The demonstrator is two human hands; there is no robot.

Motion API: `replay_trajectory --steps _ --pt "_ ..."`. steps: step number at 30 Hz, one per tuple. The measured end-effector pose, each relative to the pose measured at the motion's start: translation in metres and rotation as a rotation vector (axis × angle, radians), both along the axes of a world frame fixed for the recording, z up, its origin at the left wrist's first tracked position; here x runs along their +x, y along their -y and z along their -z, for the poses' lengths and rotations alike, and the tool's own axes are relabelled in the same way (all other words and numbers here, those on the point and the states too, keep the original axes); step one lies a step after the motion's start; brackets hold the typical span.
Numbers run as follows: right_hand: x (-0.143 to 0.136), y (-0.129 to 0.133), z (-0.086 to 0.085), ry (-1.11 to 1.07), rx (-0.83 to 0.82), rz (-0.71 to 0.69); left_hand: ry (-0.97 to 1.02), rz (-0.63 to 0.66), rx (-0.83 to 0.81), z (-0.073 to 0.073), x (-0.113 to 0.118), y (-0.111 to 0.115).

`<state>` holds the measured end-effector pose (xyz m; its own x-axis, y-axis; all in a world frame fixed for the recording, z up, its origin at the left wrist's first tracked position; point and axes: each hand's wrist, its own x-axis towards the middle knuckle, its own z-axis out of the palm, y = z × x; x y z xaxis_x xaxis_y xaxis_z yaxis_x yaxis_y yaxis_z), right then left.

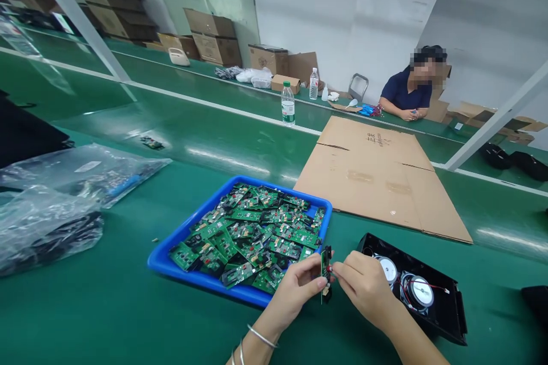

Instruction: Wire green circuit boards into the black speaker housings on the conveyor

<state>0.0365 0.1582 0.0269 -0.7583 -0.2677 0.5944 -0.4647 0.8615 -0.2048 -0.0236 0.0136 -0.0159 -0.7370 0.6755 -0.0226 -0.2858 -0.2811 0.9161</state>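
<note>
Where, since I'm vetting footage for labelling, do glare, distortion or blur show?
Head view: glare streaks on the green surface beyond the blue tray; head view: posts lean opposite ways, suggesting lens distortion; head view: the face of the far person is pixelated, and markings on the held circuit board are too small to read.

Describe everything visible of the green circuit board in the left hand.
The green circuit board is upright, nearly edge-on, above the green tabletop. It carries black parts, a red part and a cream block near its lower end. The bare left hand grips it; the right hand is at the red part, contact unclear.
</note>
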Motion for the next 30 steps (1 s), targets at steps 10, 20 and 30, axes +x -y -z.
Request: replay_trajectory --steps 10,20,30 --pt "-0.008 -0.001 0.008 0.006 -0.001 0.003 0.026 -0.059 -0.072 0.007 0.001 -0.003" --pt "0.074 -0.077 -0.038 0.741 -0.261 0.345 -0.054 0.030 -0.194 -0.022 0.035 -0.024" --pt "0.091 -0.093 -0.004 0.573 -0.771 0.433 -0.341 0.181 -0.309 -0.057 0.033 -0.087"
